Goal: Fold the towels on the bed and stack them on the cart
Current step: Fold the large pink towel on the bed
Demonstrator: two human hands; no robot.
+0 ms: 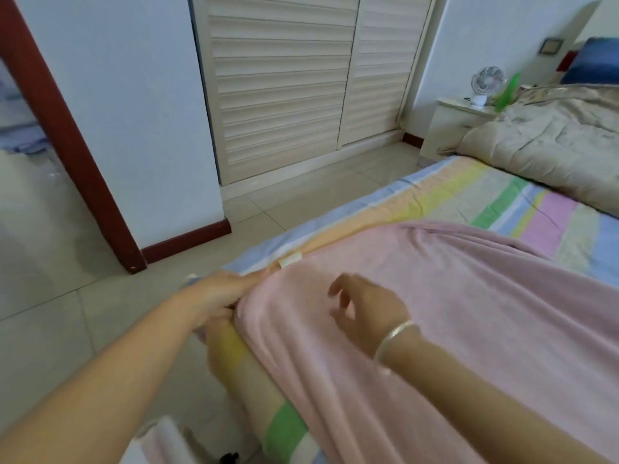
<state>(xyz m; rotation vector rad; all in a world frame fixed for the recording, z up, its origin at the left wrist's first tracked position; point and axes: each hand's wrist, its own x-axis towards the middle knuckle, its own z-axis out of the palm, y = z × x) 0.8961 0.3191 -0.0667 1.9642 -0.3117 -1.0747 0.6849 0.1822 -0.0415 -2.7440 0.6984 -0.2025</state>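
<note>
Towel (402,313) corner between left hand (217,296) fingers (249,285)

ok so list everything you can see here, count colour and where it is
bedsheet: 1, pastel stripes, centre to right
pink towel: 1, pink, spread over the bedsheet's near corner
label: 1, pale yellow, on the towel's far edge
quilt: 1, beige, bunched on the bedsheet's far end
pillow: 1, blue, top right beyond the quilt
nightstand: 1, cream, left of the quilt
fan: 1, white, on the nightstand
green item: 1, green, beside the fan
closet doors: 2, cream louvred, centre back
door frame: 1, red-brown, left
bracelet: 1, silver, right wrist
left hand: 1, grips the towel's edge
right hand: 1, above the towel, fingers loose, holding nothing
</note>
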